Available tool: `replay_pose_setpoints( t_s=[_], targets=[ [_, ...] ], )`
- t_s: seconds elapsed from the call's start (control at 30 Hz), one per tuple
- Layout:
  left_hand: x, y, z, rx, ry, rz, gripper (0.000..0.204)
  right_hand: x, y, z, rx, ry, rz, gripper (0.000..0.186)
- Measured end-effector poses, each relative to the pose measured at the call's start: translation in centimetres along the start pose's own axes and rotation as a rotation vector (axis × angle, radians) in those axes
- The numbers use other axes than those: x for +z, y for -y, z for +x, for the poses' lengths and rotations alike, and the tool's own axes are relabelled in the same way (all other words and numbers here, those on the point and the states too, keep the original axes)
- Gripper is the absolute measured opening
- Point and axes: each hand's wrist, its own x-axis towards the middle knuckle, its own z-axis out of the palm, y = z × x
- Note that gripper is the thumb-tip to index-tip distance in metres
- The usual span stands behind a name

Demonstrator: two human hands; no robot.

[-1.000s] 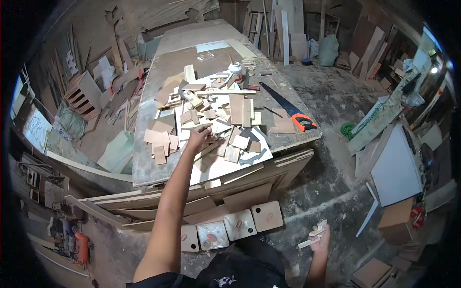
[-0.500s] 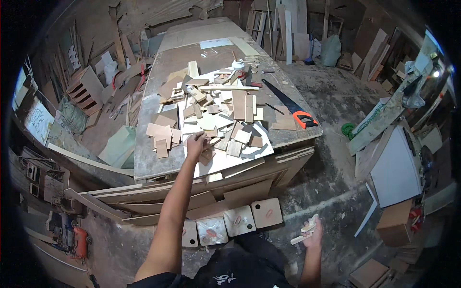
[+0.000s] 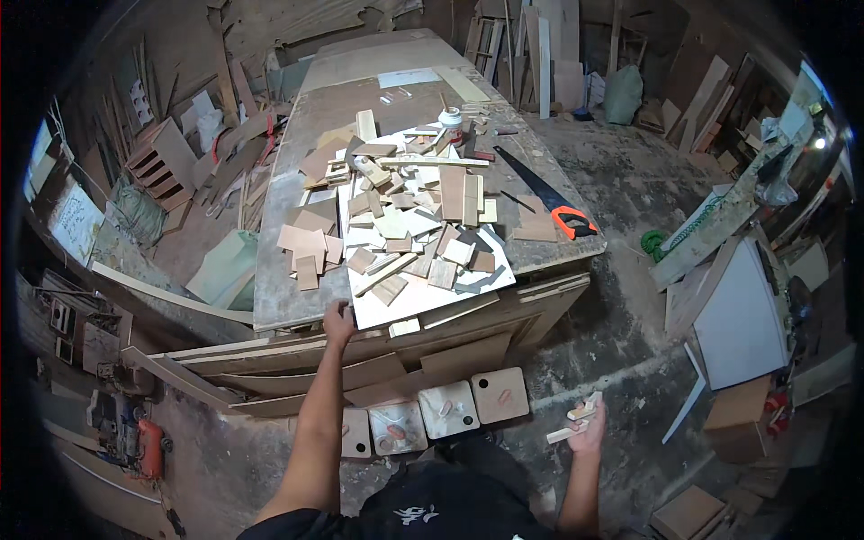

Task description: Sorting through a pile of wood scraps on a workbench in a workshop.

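My left hand [image 3: 339, 322] is at the near table edge beside the white board's [image 3: 378, 310] left corner, fingers curled; whether anything is in them is unclear. Lower right, my right hand [image 3: 589, 432] grips small pale wood pieces [image 3: 578, 409], one a short strip pointing left. On the worktable [image 3: 283, 301], a heap of wooden offcuts [image 3: 393, 202] in pale, brown and dark shades covers much of the white board. Behind the heap stands a white jar [image 3: 450, 118]; a handsaw [image 3: 571, 220] with an orange handle lies at the right edge.
Several square metal containers [image 3: 445, 405] stand below the table's near side, beside my legs. To the right lean a white panel [image 3: 738, 315] and a cardboard box [image 3: 738, 414]. Stacked boards [image 3: 544, 72] line the back; a red machine [image 3: 148, 450] stands lower left.
My left hand has left the offcut heap and come down toward me to the table's near edge. My right hand, still holding wood pieces, has shifted slightly left.
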Motion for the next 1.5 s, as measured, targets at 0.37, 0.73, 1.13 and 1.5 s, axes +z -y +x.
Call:
replay_pose_setpoints(
  t_s=[0.37,0.73,1.13,1.5],
  targets=[
    [1.5,-0.5,4.2,-0.359,0.314,0.123,0.032,-0.6,0.7,0.2,-0.037,-0.016,-0.126,0.032],
    [2.4,-10.5,8.2,-0.264,0.008,0.142,0.05,-2.6,1.5,0.4,-0.058,-0.061,-0.1,0.026],
    [11.9,-24.3,11.5,0.441,0.29,0.144,0.019,-4.1,1.4,-2.3,-0.128,-0.119,-0.051,0.025],
    [17.8,-28.2,11.8,0.268,0.241,0.458,0.022,-11.2,0.2,-6.4,-0.281,-0.558,0.023,0.024]
  ],
)
